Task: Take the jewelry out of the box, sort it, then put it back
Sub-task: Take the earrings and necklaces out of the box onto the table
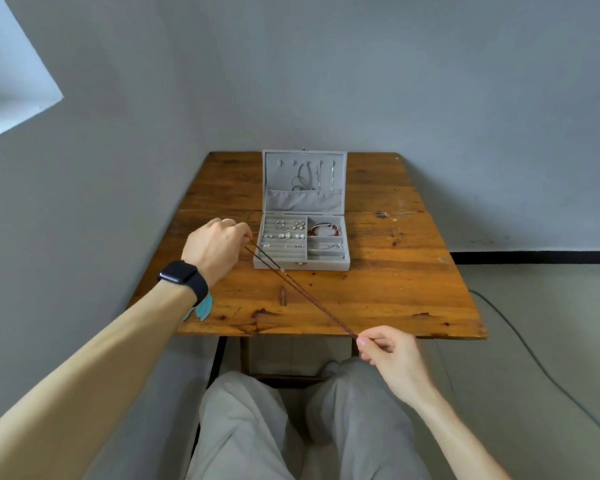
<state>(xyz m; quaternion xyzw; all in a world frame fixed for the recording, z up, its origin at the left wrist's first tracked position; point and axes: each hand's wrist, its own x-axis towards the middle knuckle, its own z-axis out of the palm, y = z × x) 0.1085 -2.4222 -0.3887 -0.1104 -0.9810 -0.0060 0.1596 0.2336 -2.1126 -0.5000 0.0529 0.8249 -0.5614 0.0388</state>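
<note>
Looks down from the head camera, over grey trousers (257, 427), at a worn wooden table (395, 289) with dark knots and scratches, pushed into a corner of plain grey wall (395, 81). At upper left, a pale window recess (11, 81); at right, light floor (551, 306) with a black skirting strip (534, 257) along the wall and a thin cable (534, 358) trailing across it. Toward the back middle of the table, a grey jewelry box (267, 263), lid (274, 174) upright and facing the viewer, with several silvery necklaces (309, 176) hanging inside it above a pocket. In the tray, small silver and pearly earrings (288, 233) on the ridged rows at left, a red bracelet (321, 229) in the back right compartment. Out of the box and held taut just above the tabletop, a thin reddish-brown chain (312, 299), doubled into two strands: long axis on a diagonal, far end pointing at the box's front left corner, near end pointing at the table's near edge, right of centre. At the far end, the left hand (213, 249), with a ring (228, 221) on one finger and a black watch (182, 273) on the wrist, curled and pinching the chain just beside the box. At the near end, the right hand (392, 355), just past the table's edge and over the lap, pinching the chain between thumb and forefinger, other fingers curled in.
</note>
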